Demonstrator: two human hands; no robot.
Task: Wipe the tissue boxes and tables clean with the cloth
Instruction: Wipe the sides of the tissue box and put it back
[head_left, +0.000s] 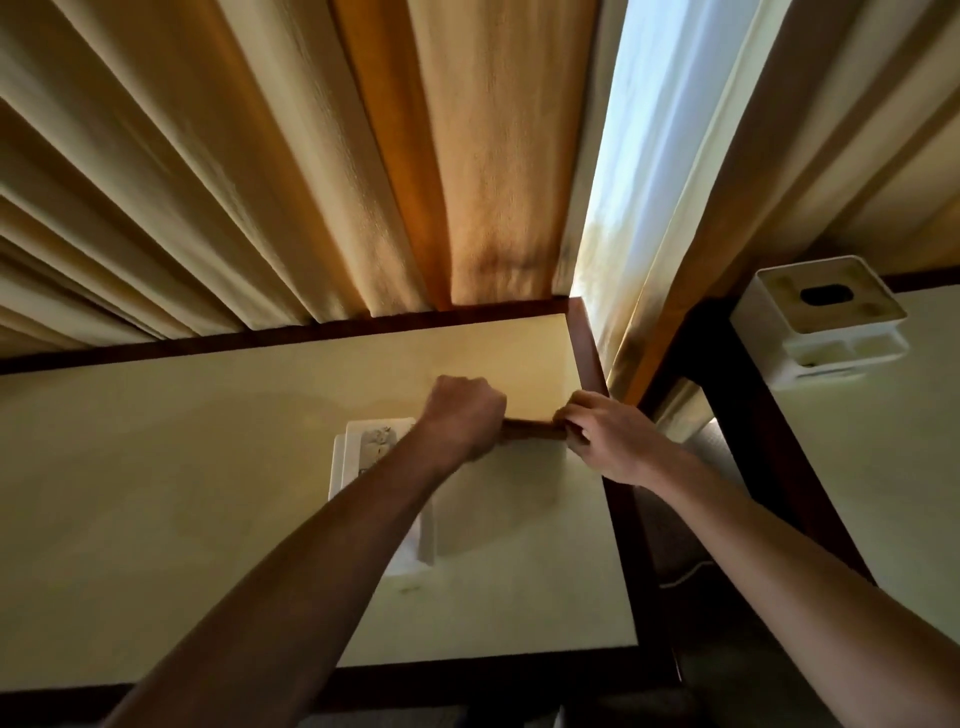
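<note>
Both my hands hold a cloth (530, 430) stretched between them above the near table (208, 467). The cloth shows as a thin dark brown band. My left hand (465, 415) grips its left end in a fist. At its right end, my right hand (602, 436) pinches it with curled fingers. Under my left forearm stands a white tissue box (363, 457), partly hidden by the arm. A second white tissue box (826, 322) with a dark oval slot sits on the table to the right (893, 467).
Both tables have cream tops with dark wooden rims, and a narrow gap (691, 519) lies between them. Beige and orange curtains (363, 156) hang right behind the tables, with a bright window strip (639, 156) between them.
</note>
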